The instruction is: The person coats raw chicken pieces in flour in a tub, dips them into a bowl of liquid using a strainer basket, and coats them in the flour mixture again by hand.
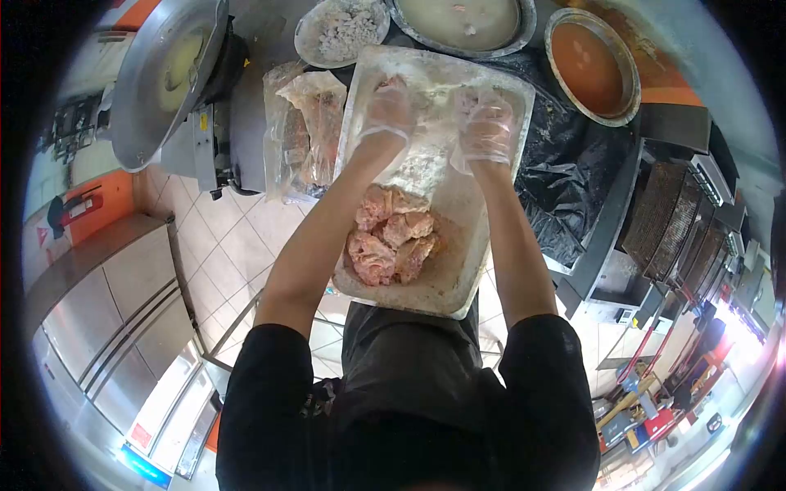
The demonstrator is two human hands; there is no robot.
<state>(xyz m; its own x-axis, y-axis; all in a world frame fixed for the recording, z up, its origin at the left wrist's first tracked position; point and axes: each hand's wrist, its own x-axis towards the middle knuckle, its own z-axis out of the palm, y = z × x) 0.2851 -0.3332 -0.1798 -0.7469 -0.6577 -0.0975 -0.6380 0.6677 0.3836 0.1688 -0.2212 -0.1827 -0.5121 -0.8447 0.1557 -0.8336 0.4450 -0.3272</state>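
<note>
A pale, flour-dusted tray [463, 237] lies in front of me. Both hands wear clear plastic gloves and are down in its far half. My left hand [389, 113] is at the far left of the tray, fingers curled downward; whatever is under them is hidden. Over at the far right, my right hand [487, 127] is also curled, close to a whitish floured patch, and its grip is hidden. White flour [430, 131] covers the tray floor between the hands. Several raw meat pieces [393, 237], pinkish and wet-looking, are heaped in the near left part, touched by neither hand.
Behind the tray stand a bowl of whitish lumps [342, 33], a pan of cloudy liquid [458, 20] and a pan of orange liquid [594, 69]. Plastic bags [307, 123] lie left, black plastic sheeting [557, 180] right. A large wok [168, 82] stands far left.
</note>
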